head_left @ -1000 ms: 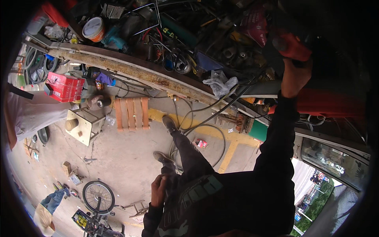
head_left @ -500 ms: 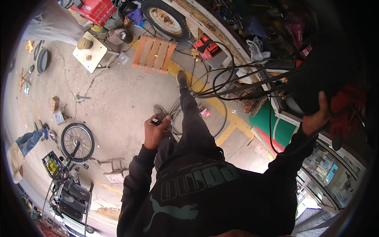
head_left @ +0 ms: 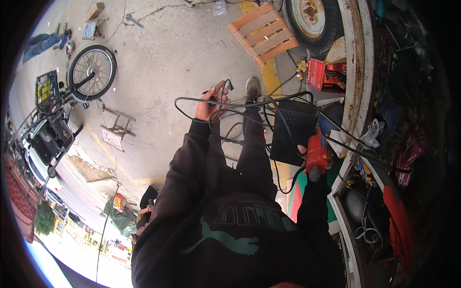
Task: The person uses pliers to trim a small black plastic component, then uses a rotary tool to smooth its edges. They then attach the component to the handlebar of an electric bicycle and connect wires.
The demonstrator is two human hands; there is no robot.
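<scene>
My left hand is raised over my legs, with its fingers curled around a black cable. A small dark cable end pokes out by the fingertips. Long loops of the cable run from there to the right. My right hand, partly hidden, grips a black flat-sided box by its near right edge. Against that hand sits a red object with a grey rounded end; its kind is unclear. More cables hang behind and below the box.
Right of me stands a rusty-edged vehicle bed full of clutter, with a wheel. A woven stool stands ahead. Leftward are a wrench, a small folding stool and a parked bike. Cables lie by my feet.
My right hand has brought the black box and red object from the far right to in front of me. My left hand now has a cable looped over it. The view has turned.
</scene>
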